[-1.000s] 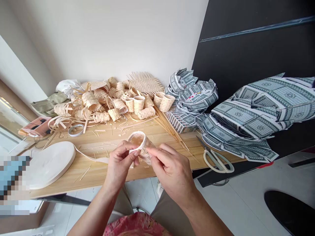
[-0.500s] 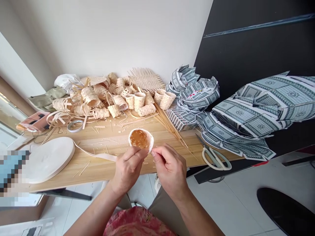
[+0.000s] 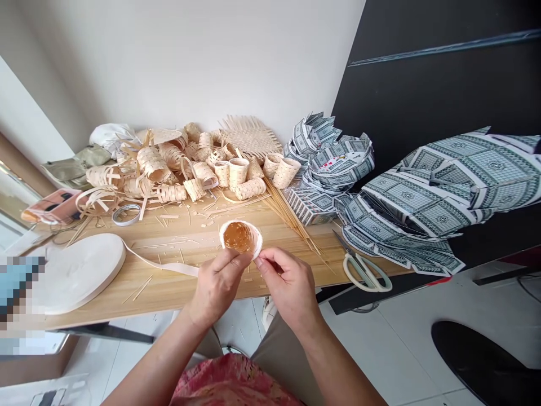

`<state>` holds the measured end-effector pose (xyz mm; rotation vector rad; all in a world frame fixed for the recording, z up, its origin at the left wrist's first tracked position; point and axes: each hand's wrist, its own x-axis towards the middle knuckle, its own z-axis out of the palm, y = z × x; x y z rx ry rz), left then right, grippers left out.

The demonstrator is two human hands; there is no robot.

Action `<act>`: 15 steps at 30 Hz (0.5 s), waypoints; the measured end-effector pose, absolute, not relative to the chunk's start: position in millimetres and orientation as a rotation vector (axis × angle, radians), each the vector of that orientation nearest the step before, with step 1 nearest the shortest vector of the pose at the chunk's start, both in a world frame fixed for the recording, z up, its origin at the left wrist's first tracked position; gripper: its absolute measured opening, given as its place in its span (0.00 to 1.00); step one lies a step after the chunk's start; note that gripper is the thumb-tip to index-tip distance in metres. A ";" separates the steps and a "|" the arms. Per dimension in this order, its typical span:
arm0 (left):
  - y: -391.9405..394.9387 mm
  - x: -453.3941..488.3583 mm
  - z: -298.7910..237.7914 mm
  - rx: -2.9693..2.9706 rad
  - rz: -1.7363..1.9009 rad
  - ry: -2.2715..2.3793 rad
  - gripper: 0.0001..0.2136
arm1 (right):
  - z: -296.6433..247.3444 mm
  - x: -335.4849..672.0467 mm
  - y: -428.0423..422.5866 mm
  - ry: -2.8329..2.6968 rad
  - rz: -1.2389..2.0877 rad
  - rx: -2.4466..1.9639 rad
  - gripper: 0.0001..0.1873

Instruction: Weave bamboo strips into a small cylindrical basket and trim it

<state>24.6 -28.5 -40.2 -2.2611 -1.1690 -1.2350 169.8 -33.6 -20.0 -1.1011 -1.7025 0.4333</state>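
We hold a small round cup (image 3: 240,237) with a white band around its rim up in front of us, above the tabletop (image 3: 177,290), its amber-brown inside facing up. Our left hand (image 3: 217,287) is closed around its lower side, fingers curled against it. Our right hand (image 3: 289,286) is partly closed, with thumb and forefinger pinching the band at the rim. A white strip (image 3: 160,260) runs from a large white roll (image 3: 76,273) to behind our left hand. Beyond lie heaped woven bamboo baskets (image 3: 169,175) and loose bamboo sticks (image 3: 291,217); to the right are pale-handled scissors (image 3: 364,272) beside folded card-patterned paper (image 3: 448,186).
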 end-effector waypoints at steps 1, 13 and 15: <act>-27.4 23.1 -42.0 -2.272 -1.223 -1.167 0.10 | -18.2 171.4 -33.0 -1.721 0.424 -1.092 0.07; -28.7 23.8 -37.9 -2.533 -0.882 -1.023 0.13 | 11.0 173.9 -20.7 -2.282 -0.032 -1.350 0.10; -29.9 23.3 -38.4 -2.587 -0.854 -1.003 0.14 | 11.4 173.6 -19.2 -2.213 0.045 -1.272 0.10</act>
